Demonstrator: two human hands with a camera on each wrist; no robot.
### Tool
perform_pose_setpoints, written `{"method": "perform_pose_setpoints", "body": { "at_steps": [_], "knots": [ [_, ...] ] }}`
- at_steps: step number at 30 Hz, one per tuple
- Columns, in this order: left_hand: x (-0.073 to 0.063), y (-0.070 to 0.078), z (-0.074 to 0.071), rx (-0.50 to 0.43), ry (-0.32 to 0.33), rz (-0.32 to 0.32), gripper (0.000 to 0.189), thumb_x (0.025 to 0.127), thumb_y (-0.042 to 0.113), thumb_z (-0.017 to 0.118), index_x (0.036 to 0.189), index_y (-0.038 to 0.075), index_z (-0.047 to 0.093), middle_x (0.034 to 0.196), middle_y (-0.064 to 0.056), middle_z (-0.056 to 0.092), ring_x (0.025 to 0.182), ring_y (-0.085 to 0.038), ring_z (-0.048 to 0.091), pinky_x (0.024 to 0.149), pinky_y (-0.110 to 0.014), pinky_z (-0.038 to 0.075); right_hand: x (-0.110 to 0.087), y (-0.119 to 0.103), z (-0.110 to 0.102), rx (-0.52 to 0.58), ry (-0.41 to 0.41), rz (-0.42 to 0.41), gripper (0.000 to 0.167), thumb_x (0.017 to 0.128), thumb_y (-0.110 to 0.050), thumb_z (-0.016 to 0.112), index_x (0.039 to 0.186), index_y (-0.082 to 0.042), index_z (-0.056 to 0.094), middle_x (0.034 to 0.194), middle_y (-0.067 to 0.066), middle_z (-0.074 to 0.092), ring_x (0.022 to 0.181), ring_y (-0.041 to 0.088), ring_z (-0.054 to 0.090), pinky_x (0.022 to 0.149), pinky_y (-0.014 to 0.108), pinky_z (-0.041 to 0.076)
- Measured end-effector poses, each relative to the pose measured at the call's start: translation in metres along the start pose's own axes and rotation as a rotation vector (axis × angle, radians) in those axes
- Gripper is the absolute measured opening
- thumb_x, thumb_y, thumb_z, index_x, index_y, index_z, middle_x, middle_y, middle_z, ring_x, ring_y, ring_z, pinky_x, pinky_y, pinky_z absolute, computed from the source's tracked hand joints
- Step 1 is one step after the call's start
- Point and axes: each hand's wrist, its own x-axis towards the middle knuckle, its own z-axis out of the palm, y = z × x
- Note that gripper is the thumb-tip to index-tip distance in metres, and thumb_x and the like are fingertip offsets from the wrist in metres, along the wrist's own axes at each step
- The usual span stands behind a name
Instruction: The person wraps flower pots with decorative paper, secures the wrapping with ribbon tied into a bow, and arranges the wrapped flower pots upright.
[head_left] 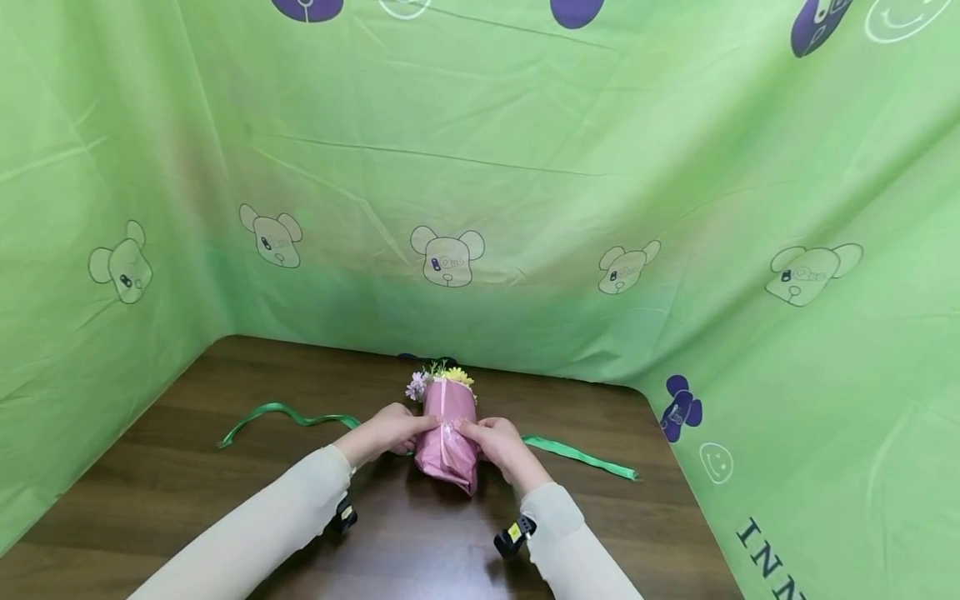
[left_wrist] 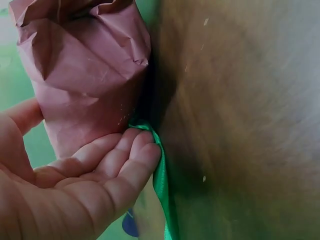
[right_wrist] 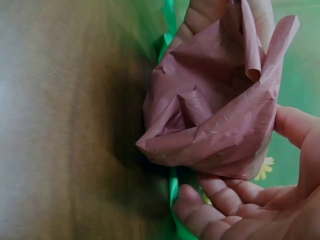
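A small bouquet wrapped in pink paper (head_left: 450, 402) is between both hands at the middle of the table, its yellow flower (head_left: 457, 376) and light purple flower (head_left: 416, 385) facing the back. My left hand (head_left: 393, 429) grips its left side, thumb on top and fingers bent underneath. On the other side my right hand (head_left: 506, 446) holds it likewise, thumb close to the left one. Beneath the bouquet runs a green ribbon (head_left: 581, 454); its middle is hidden. In both wrist views the fingers lie against the ribbon (left_wrist: 162, 185). The wrapper's folded lower end (right_wrist: 200, 115) faces the right wrist camera.
The brown wooden table (head_left: 405, 550) is bordered at the back and sides by a green cloth (head_left: 450, 167) printed with bear heads. The ribbon's left tail (head_left: 281, 408) curves across the table; its right tail lies nearly straight.
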Motion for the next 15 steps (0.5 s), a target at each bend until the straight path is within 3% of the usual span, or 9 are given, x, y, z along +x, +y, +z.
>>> {"method": "perform_pose_setpoints", "body": {
  "at_steps": [7,15],
  "knots": [
    [-0.023,-0.002,0.010,0.042,-0.017,-0.001,0.044,0.088,0.046,0.075,0.081,0.003,0.069,0.076,-0.008,0.068,0.069,-0.021,0.066,0.063,-0.035,0.059,-0.027,0.005,-0.003,-0.068,-0.019,-0.022,0.055,0.091,-0.040,0.074,0.117,0.008,0.065,0.101,0.010,0.069,0.088,0.016,0.063,0.082,0.038,0.058],
    [-0.051,-0.004,0.018,0.135,-0.048,0.057,0.044,0.089,0.048,0.073,0.069,0.009,0.065,0.071,-0.008,0.068,0.067,-0.021,0.066,0.059,-0.033,0.056,-0.056,0.012,-0.001,-0.121,0.009,-0.067,0.050,0.089,-0.039,0.075,0.109,0.006,0.068,0.098,0.009,0.070,0.091,0.018,0.062,0.081,0.037,0.055]
  ]
}}
